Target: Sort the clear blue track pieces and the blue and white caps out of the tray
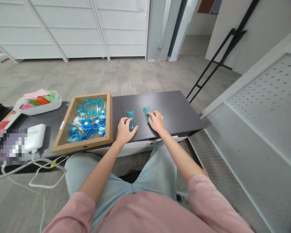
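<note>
Pinching a blue tube, the left hand hides its base within the grip; the right hand overlaps a second tube, hold indiscernible.

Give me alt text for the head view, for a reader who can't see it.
A seated person's left hand touches the left blue piece and the right hand the right blue piece, both lying on a dark table. Left of them a cardboard tray holds many blue and white pieces; further left sit a white basket and a white adapter.

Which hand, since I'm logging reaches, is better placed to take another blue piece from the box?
Probably left: the left hand rests beside the box; the right hand lies farther away.
</note>
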`<state>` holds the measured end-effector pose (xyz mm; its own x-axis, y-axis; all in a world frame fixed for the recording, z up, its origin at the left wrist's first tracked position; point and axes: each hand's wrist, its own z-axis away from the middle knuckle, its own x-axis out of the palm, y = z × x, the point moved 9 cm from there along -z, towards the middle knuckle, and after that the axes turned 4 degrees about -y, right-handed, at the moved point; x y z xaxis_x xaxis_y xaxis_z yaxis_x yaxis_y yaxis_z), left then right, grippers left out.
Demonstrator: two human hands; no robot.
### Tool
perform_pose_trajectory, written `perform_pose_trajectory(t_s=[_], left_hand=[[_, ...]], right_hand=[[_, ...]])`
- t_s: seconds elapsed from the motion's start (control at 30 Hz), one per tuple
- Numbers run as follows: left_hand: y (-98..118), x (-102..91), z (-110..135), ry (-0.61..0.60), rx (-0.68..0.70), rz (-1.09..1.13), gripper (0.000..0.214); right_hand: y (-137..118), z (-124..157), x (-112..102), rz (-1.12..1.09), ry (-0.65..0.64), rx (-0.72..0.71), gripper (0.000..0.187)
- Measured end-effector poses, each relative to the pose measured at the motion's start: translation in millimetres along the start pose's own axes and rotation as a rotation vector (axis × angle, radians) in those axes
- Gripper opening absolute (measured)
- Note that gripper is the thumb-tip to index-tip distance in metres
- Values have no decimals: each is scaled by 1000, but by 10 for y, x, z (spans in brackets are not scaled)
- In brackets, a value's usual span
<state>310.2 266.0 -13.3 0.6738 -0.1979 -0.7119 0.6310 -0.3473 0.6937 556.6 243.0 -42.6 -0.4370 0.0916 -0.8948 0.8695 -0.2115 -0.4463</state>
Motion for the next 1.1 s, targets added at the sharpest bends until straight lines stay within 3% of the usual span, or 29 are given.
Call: perform_pose_trajectory(t_s=[0.13,0.4,0.6,0.77,0.9,1.0,1.1], left_hand=[[-20,57,41,-60,21,-78,56],[-69,96,-24,-60,15,-97,54],[-33,90,-16,-63,21,-90,52],[-43,89,-22,-54,23,-90,51],[-51,92,-28,-54,-4,-70,53],[-20,99,-25,-82,-19,-68,61],[-13,100,-22,-104,-26,-51,74]], right_hand=[[313,-152,-240,132,-18,43,53],[1785,-617,-1081,206,95,371,53],[2242,-971,-1333,174,143,416,54],[2348,-1134,-1460,117,197,412,52],[2281,-1027,-1642,81,308,394,59],[1922,-804,-1634,27,400,268,59],[1132,-506,-1202,-36,252,-31,52]])
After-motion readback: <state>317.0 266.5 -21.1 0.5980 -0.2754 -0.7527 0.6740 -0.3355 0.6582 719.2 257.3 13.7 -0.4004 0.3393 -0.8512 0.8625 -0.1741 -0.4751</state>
